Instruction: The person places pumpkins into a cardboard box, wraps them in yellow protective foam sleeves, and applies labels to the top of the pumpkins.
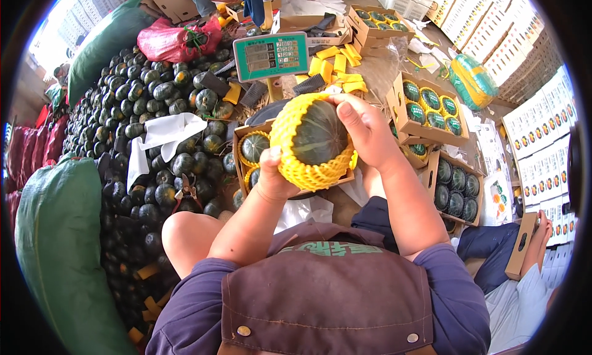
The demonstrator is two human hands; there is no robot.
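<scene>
Between my two hands is a dark green squash [320, 134], wrapped around its sides by a yellow foam net sleeve [290, 163]. My left hand [274, 175] holds it from the lower left, thumb against the netting. On the upper right, my right hand [365, 129] grips it with the thumb near the netting's edge. Beneath them an open cardboard box [241, 170] holds netted squashes [255, 147], partly hidden by my hands. Behind the box stands a scale display [272, 57] with a green face and keypad.
A large pile of squashes [138, 91] spreads to the left, with pruning shears [186, 191] lying on it. Yellow foam sleeves [340, 64] are scattered beyond the scale. Filled boxes [402, 110] stand at right, where another person's hand [545, 228] is beside a cardboard box [522, 246].
</scene>
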